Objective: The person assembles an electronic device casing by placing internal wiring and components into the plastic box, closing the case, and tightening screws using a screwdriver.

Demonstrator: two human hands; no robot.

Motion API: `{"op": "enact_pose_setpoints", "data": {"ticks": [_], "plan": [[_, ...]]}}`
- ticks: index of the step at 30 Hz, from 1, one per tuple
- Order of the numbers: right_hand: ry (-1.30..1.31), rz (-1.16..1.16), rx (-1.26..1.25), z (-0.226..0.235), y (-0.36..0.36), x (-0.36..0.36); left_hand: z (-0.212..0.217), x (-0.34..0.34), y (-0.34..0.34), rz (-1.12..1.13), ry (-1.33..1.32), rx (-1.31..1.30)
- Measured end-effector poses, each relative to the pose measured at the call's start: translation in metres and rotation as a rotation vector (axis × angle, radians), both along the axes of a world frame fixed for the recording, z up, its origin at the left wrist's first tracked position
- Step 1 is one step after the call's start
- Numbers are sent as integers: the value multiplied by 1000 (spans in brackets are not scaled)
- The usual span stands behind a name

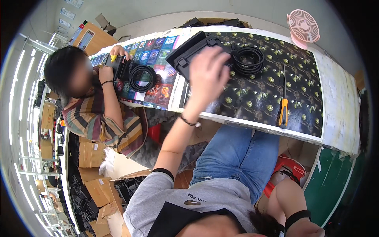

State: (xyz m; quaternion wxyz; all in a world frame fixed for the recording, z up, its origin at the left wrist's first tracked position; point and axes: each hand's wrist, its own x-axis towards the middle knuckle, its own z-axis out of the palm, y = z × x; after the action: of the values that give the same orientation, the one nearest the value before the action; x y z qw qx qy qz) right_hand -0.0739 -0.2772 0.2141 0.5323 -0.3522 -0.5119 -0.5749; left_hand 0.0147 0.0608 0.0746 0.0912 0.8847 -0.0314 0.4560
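My left hand (pixel 209 73) reaches over the table, its fingers apart, slightly bent and a little blurred. Beneath and beside it lies a black rectangular device (pixel 179 59) with bracket-like parts. Whether the fingertips touch the device, I cannot tell. A coiled black cable (pixel 248 61) rests just right of the hand, near the device's right end. Farther right, a screwdriver (pixel 283 112) with an orange and black handle lies with its shaft pointing away from me. My right arm (pixel 290 197) is bent low at the lower right, and its hand does not show.
At the left, a co-worker in a striped shirt (pixel 92 124) handles a similar black device (pixel 118 67) with a coiled cable (pixel 143 78). A pink fan (pixel 303 27) stands at the far right corner. Cardboard boxes (pixel 98 191) with black parts stand on the floor at lower left.
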Motion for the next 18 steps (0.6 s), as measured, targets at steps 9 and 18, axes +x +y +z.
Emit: {"op": "enact_pose_setpoints", "data": {"ticks": [9, 18], "plan": [[127, -207, -6, 0, 19, -1, -51, 94, -72, -356, 168, 44], [243, -499, -42, -4, 34, 2, -89, 145, -32, 84, 90, 92]]}}
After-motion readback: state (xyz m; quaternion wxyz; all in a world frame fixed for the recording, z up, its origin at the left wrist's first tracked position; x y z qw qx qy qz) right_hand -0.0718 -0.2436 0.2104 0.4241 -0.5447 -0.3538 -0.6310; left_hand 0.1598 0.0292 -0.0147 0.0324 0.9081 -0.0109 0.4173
